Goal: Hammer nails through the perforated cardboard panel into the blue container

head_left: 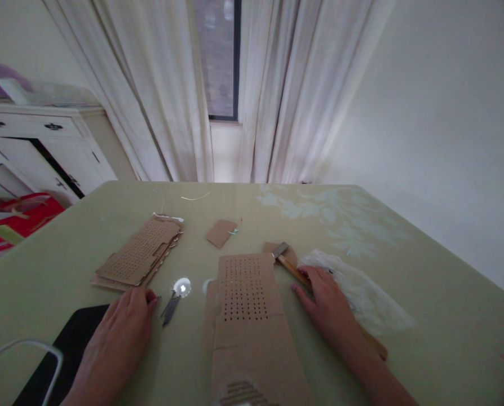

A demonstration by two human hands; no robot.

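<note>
A long piece of cardboard lies in front of me, its far part pierced with rows of small holes. On its right is a hammer with a metal head and wooden handle. My right hand is closed over the handle, fingers on one side and thumb on the other. My left hand is closed at the left, with a small dark tip, apparently a nail, poking out at its fingertips. Beside it several dark nails lie in a bunch, touching a shiny round spot.
Punched cardboard pieces are stacked at the left. A small cardboard scrap sits farther back. Right of the hammer lies a crumpled clear plastic bag. A black flat object and white cable are at the near left.
</note>
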